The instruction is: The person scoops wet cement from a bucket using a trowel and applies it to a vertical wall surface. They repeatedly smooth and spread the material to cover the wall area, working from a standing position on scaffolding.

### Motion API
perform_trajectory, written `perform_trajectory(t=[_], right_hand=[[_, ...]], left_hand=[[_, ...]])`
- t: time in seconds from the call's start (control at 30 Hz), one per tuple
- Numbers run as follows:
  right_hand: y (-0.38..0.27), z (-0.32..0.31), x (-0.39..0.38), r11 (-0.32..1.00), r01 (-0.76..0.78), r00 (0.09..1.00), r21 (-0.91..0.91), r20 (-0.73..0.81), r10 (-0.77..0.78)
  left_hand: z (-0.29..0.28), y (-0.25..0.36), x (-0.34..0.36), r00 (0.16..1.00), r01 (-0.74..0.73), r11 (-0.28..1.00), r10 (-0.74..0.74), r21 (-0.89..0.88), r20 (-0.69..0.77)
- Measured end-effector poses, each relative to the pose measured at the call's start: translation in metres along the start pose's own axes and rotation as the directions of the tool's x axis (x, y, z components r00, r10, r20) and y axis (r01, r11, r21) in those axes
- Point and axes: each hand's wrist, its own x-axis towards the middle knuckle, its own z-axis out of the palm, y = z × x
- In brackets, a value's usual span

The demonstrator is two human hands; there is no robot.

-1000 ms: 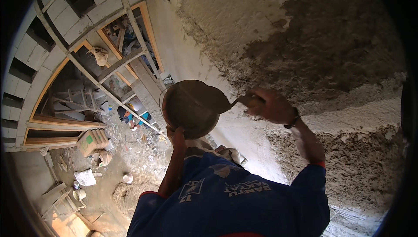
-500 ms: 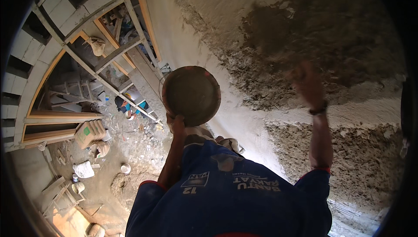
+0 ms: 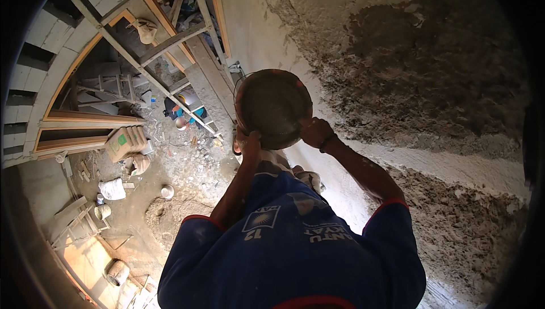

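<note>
A round bucket [image 3: 269, 102] of grey wet mortar is held up before me. My left hand [image 3: 247, 141] grips its near left side, thumb uppermost. My right hand [image 3: 315, 133] is closed at the bucket's right rim, on the trowel handle; the blade is hidden in or behind the mortar. Beside the bucket rises the wall [image 3: 397, 53], with dark, rough wet patches above a paler band and another rough stretch lower down.
Far below lies the debris-strewn floor [image 3: 193, 187], with a person [image 3: 198, 115] in teal, stacked sacks [image 3: 122, 144] and small buckets [image 3: 103, 211]. A long wooden ladder-like frame [image 3: 142, 62] and plank [image 3: 207, 90] run along the left, near wood-framed openings in block walls.
My right hand swung the loaded trowel out to the wall, then came back down-left to the bucket. The bucket sits further right and higher in the picture than half a second ago.
</note>
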Motion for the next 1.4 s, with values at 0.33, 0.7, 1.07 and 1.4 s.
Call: perform_trajectory(t=[0.33,0.7,1.07,1.4], right_hand=[[0.024,0.03,-0.013,0.967,0.174,0.969,0.185,-0.206,-0.135],[0.014,-0.051,-0.057,0.924,0.177,0.956,0.34,-0.281,-0.08],[0.091,-0.117,-0.074,0.859,-0.134,0.927,0.494,-0.243,0.284],[0.089,-0.126,-0.123,0.995,-0.082,0.684,-0.051,-0.729,0.02]], left_hand=[[0.001,0.0,0.006,0.997,0.071,0.996,-0.069,0.055,-0.031],[0.006,0.025,-0.002,0.99,0.138,0.988,-0.136,-0.069,0.038],[-0.008,0.006,0.003,0.983,0.175,0.98,-0.18,0.097,0.042],[-0.002,0.02,-0.007,0.997,0.076,0.996,-0.077,0.056,0.023]])
